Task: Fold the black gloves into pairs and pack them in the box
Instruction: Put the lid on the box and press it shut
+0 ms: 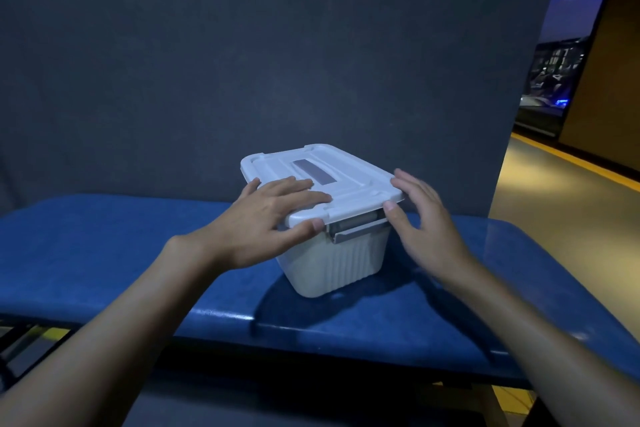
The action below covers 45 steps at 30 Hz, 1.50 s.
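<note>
**White lidded box on a blue bench, with both hands open at its lid.**

The box is shown at the centre of the frame on the blue padded bench, its lid seated on top and a grey latch at the near end. The left hand is laid flat on the lid, fingers straight, thumb against the near rim left of the latch. The right hand is held open at the lid's right corner, fingers extended, thumb tip touching the rim beside the latch. The upper frame is filled by a dark grey backdrop.
</note>
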Each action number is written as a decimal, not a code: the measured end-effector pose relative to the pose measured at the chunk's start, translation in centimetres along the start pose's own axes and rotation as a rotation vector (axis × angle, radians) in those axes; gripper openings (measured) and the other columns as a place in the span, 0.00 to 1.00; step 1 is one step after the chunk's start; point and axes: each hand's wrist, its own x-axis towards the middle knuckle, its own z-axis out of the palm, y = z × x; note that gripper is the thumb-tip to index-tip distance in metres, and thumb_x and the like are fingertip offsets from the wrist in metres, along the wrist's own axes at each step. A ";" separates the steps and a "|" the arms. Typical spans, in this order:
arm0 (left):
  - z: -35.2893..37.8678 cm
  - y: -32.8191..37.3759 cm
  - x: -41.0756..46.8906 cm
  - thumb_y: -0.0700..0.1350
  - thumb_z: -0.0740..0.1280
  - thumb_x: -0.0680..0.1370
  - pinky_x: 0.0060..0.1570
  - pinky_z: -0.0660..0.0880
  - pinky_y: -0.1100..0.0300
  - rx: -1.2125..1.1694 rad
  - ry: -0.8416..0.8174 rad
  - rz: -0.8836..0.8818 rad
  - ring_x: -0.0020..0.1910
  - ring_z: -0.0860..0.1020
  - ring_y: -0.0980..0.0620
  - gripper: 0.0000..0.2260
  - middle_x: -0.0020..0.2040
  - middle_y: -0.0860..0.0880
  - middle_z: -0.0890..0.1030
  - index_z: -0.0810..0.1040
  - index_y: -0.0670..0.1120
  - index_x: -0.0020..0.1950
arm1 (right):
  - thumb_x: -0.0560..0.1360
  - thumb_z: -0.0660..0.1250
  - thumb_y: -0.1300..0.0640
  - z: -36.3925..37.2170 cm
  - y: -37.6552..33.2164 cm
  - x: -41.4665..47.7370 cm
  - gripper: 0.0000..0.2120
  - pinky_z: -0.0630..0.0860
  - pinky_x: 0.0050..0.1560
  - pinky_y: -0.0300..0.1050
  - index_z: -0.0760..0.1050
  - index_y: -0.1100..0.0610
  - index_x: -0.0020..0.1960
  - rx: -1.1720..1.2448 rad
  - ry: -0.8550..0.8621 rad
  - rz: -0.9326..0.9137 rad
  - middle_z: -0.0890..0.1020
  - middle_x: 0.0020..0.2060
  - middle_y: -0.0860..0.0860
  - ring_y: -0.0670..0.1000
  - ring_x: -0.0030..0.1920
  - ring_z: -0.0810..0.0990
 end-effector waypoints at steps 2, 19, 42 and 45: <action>-0.1 0.3 0.0 0.71 0.48 0.75 0.76 0.46 0.50 0.011 -0.013 -0.006 0.78 0.54 0.59 0.25 0.78 0.59 0.62 0.63 0.71 0.72 | 0.77 0.64 0.44 -0.6 0.4 -0.1 0.28 0.58 0.76 0.49 0.66 0.53 0.74 -0.002 -0.097 -0.047 0.64 0.74 0.40 0.40 0.75 0.59; 2.6 1.8 0.1 0.69 0.64 0.72 0.64 0.67 0.40 0.107 0.370 0.159 0.59 0.76 0.53 0.25 0.58 0.55 0.78 0.77 0.57 0.63 | 0.68 0.68 0.39 -1.3 1.5 1.1 0.28 0.60 0.65 0.29 0.75 0.49 0.65 -0.037 -0.132 -0.115 0.71 0.62 0.41 0.43 0.67 0.66; 1.4 -1.0 -1.0 0.70 0.63 0.71 0.65 0.69 0.60 -0.031 0.368 0.086 0.66 0.74 0.58 0.28 0.62 0.54 0.80 0.82 0.54 0.62 | 0.75 0.66 0.45 -0.6 0.3 1.0 0.18 0.59 0.65 0.45 0.76 0.50 0.62 -0.098 0.024 -0.059 0.70 0.63 0.38 0.46 0.69 0.63; 2.7 1.4 -0.3 0.70 0.65 0.70 0.58 0.68 0.60 0.053 0.444 0.079 0.55 0.78 0.52 0.25 0.54 0.53 0.82 0.84 0.54 0.57 | 0.68 0.61 0.31 -1.0 -1.4 0.3 0.27 0.50 0.67 0.43 0.76 0.43 0.61 -0.173 0.006 -0.120 0.71 0.64 0.33 0.39 0.71 0.59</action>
